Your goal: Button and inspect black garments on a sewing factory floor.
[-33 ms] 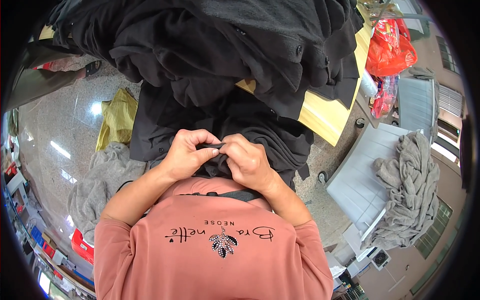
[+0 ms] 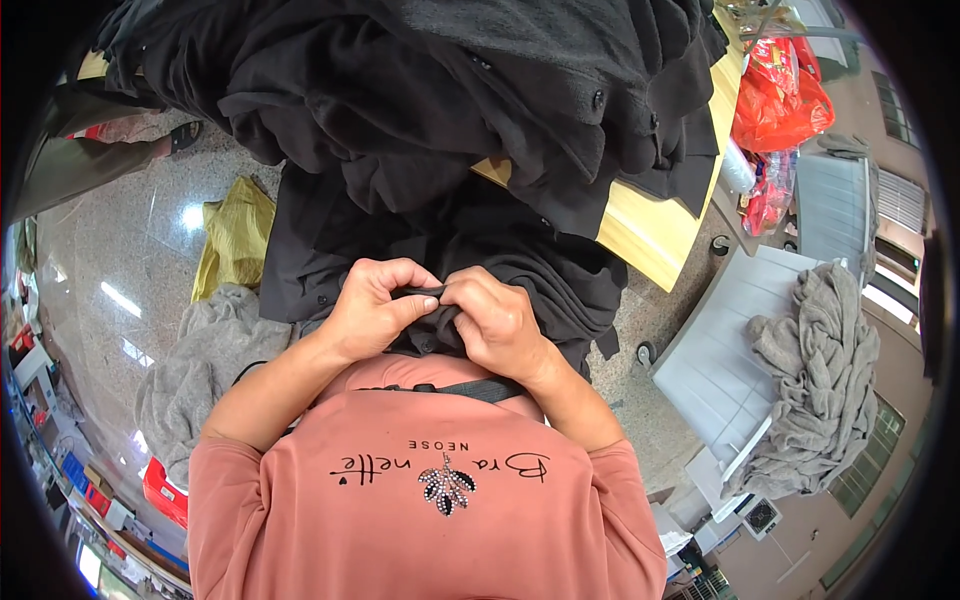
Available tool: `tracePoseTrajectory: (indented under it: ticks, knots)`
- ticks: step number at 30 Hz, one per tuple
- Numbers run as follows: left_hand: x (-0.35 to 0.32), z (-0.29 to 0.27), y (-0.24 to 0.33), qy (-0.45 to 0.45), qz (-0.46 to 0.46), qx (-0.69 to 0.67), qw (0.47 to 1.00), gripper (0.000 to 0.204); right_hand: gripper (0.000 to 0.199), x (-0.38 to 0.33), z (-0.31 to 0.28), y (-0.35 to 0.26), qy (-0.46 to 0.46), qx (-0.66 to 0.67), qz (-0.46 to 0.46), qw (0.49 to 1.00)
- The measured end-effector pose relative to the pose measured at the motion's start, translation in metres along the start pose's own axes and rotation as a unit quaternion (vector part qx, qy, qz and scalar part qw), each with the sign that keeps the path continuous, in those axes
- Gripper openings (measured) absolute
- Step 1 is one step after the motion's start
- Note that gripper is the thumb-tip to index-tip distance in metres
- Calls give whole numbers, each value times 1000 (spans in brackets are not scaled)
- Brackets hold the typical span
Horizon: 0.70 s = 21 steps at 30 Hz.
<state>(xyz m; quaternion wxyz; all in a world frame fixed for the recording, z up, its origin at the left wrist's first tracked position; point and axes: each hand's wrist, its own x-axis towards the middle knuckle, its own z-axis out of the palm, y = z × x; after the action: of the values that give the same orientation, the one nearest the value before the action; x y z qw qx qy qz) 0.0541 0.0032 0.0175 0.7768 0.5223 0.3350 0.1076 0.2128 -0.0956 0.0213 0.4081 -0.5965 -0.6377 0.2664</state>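
Note:
Just in front of my waist, both hands are closed on a black garment (image 2: 565,285) spread over my lap. My left hand (image 2: 368,312) pinches a folded edge of it between thumb and forefinger. Close against those fingertips, my right hand (image 2: 497,322) grips the same bit of cloth with its fingers curled. What lies inside the right fingers is mostly hidden. A small dark button (image 2: 322,299) shows on the cloth left of my hands.
A heap of black buttoned garments (image 2: 400,90) covers the wooden table (image 2: 655,235) ahead. Grey knitwear (image 2: 225,345) and a yellow sack (image 2: 237,240) lie at left. At right stand a grey wheeled bin (image 2: 715,340) with grey knitwear (image 2: 825,380) and red bags (image 2: 785,100). Another person's leg (image 2: 100,165) shows far left.

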Motion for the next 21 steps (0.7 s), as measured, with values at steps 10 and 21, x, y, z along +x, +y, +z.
tracePoseTrajectory:
  ticks: [10, 21]
  knots:
    - [19, 9, -17, 20, 143, 277, 950, 8, 13, -17, 8, 20, -21, -54, 136, 989]
    - [70, 35, -37, -81, 333, 427, 837, 5, 15, -51, 17, 33, 201, -90, 244, 945]
